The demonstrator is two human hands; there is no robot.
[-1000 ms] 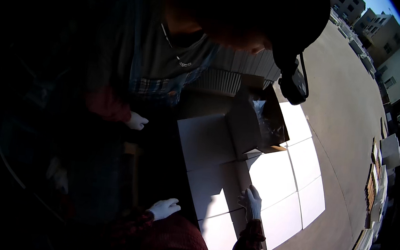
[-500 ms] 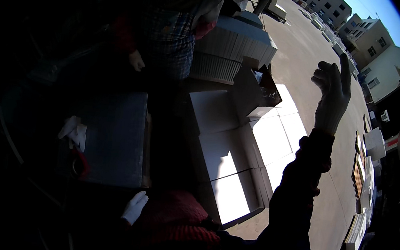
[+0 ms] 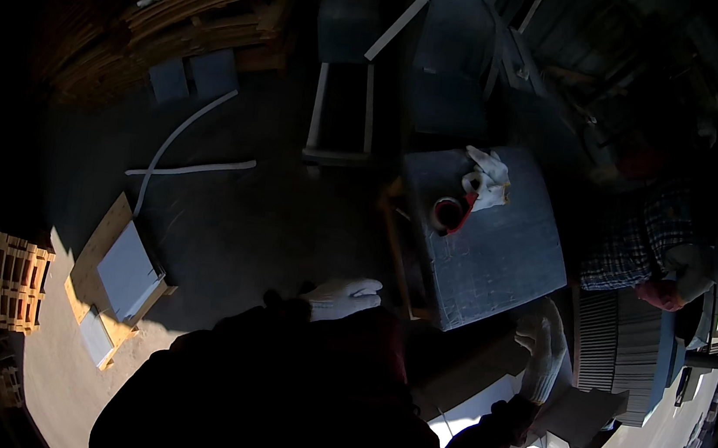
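Observation:
My left hand (image 3: pixel 342 298), in a white knitted glove, is held low in front of my body. Its fingers are stretched out and nothing is in it. My right hand (image 3: pixel 543 348), gloved as well, hovers by the near right corner of a grey-topped table (image 3: pixel 503 270). Its fingers are loosely bent and apart, with nothing visible between them. Below it lie open cardboard boxes (image 3: pixel 480 407) with white insides, partly hidden by my right forearm. On the table rest a red tape dispenser (image 3: pixel 456 214) and a crumpled pair of white gloves (image 3: pixel 489 181).
At the right, a person in a checked garment (image 3: pixel 637 244) stands beside stacked grey slabs (image 3: pixel 639 350). On the left, a pale panel (image 3: pixel 128 270) lies on a wooden board near stacked pallets (image 3: pixel 12 275). Pale strips (image 3: pixel 199 168) lie on the floor.
The view has swung left, from the sunlit yard to the dark indoor area. My right hand, raised with a finger extended before, is now lower, near the table corner with its fingers bent.

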